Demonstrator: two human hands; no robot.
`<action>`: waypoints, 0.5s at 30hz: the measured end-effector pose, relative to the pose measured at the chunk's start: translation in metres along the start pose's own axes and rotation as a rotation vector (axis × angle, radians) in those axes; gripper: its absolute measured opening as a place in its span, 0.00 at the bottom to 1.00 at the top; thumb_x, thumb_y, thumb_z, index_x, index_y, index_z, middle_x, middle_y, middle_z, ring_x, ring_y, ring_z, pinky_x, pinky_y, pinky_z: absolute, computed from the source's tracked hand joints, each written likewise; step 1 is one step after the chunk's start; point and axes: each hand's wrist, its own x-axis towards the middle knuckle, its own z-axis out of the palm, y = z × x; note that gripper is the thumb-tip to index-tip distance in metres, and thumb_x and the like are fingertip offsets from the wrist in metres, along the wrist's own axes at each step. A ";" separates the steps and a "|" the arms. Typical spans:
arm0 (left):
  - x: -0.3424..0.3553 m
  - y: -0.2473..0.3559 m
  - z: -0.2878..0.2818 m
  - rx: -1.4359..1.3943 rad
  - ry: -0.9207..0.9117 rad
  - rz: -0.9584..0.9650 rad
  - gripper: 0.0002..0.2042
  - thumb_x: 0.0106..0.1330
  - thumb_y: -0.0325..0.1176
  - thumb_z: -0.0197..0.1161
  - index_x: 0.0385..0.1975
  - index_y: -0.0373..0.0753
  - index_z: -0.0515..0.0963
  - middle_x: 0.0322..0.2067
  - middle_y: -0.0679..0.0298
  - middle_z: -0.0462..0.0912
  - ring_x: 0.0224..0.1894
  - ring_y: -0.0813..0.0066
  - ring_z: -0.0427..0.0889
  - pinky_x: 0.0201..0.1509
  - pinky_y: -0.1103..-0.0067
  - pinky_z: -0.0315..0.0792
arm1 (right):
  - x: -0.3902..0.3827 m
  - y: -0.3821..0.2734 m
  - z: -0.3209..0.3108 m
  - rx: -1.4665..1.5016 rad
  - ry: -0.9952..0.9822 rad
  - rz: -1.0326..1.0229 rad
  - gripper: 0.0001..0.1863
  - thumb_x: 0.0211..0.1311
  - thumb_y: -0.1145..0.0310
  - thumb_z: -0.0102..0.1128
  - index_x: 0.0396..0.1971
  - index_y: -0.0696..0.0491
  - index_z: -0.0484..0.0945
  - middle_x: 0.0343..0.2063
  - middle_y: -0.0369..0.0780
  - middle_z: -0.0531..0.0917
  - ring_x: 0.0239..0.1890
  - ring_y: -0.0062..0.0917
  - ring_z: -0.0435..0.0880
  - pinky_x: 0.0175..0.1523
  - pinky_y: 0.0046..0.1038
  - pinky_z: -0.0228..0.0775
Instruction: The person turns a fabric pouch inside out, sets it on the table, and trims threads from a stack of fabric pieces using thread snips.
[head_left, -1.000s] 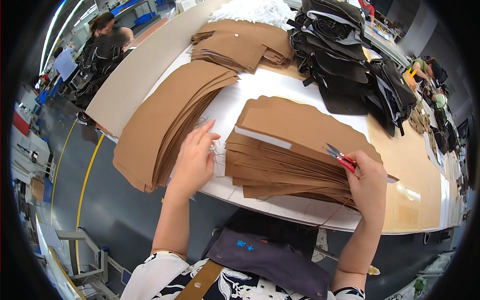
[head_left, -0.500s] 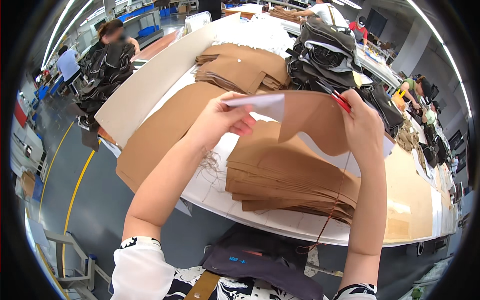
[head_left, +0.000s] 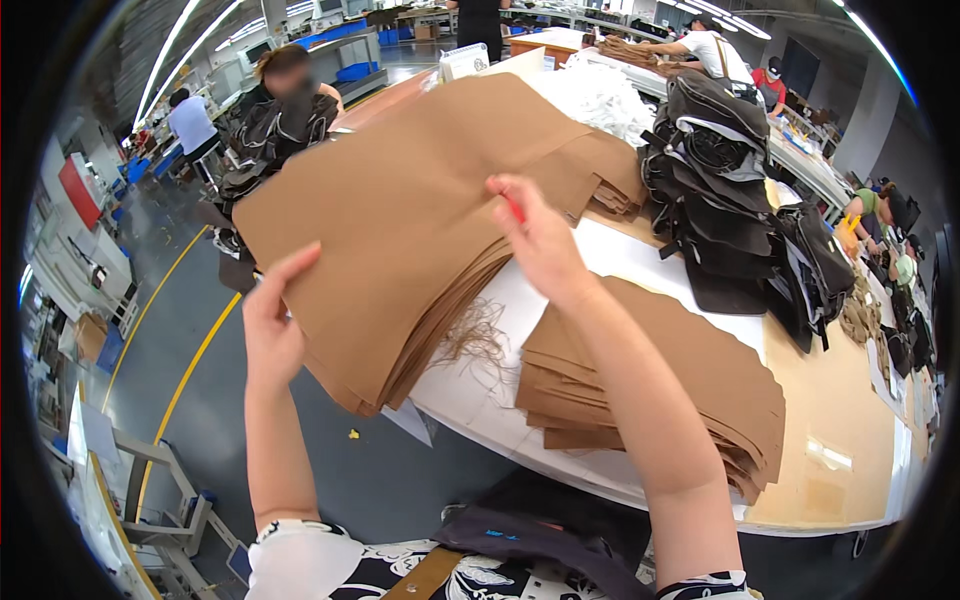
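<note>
A large brown sheet lies on the left pile of cut brown pieces, its far part bent upward. At its left edge is my left hand, fingers stretched out and the fingertips touching the sheet. My right hand is closed over the sheet's right side, with red-handled scissors in it; only a bit of red shows between the fingers. Right of the piles' gap sits a second pile of brown pieces, with uneven, fanned edges.
Loose threads lie between the piles on the white tabletop. Black bags are heaped at the back right, near a smaller brown stack. White material lies behind. Other people work around the room; a metal frame stands lower left.
The brown piece with white backing is no longer held up between my hands. Both hands have moved left, over the left pile. The view has shifted left as well.
</note>
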 end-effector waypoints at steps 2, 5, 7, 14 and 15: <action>-0.032 -0.018 -0.008 0.123 -0.029 -0.066 0.21 0.62 0.17 0.64 0.57 0.33 0.82 0.53 0.59 0.88 0.57 0.71 0.85 0.63 0.77 0.75 | -0.022 0.019 0.023 0.001 -0.117 0.086 0.14 0.77 0.67 0.58 0.58 0.52 0.76 0.52 0.47 0.86 0.58 0.43 0.84 0.60 0.38 0.76; -0.074 -0.027 -0.014 0.321 -0.083 -0.120 0.22 0.60 0.16 0.65 0.56 0.35 0.83 0.51 0.57 0.89 0.57 0.66 0.86 0.63 0.74 0.75 | -0.044 0.025 0.035 -0.193 -0.287 0.088 0.14 0.77 0.66 0.57 0.57 0.50 0.77 0.55 0.44 0.85 0.67 0.43 0.77 0.68 0.43 0.69; -0.096 -0.035 -0.011 0.339 -0.087 -0.146 0.22 0.60 0.15 0.65 0.56 0.36 0.84 0.50 0.56 0.89 0.55 0.63 0.86 0.63 0.73 0.75 | -0.047 0.020 0.035 -0.336 -0.355 0.061 0.14 0.78 0.64 0.55 0.57 0.49 0.78 0.56 0.41 0.85 0.72 0.44 0.72 0.74 0.48 0.59; -0.116 -0.054 -0.006 0.455 0.069 -0.154 0.19 0.64 0.16 0.61 0.54 0.38 0.84 0.44 0.63 0.87 0.43 0.71 0.82 0.53 0.76 0.76 | -0.050 -0.032 -0.029 -0.062 -0.269 0.369 0.16 0.80 0.61 0.54 0.58 0.52 0.80 0.51 0.42 0.86 0.55 0.35 0.83 0.57 0.38 0.75; -0.118 -0.058 -0.004 0.404 0.189 -0.262 0.18 0.66 0.17 0.60 0.54 0.37 0.84 0.41 0.65 0.86 0.40 0.77 0.79 0.49 0.78 0.75 | -0.057 -0.043 -0.049 0.114 -0.177 0.449 0.16 0.81 0.60 0.54 0.58 0.53 0.80 0.48 0.40 0.87 0.49 0.29 0.85 0.51 0.33 0.77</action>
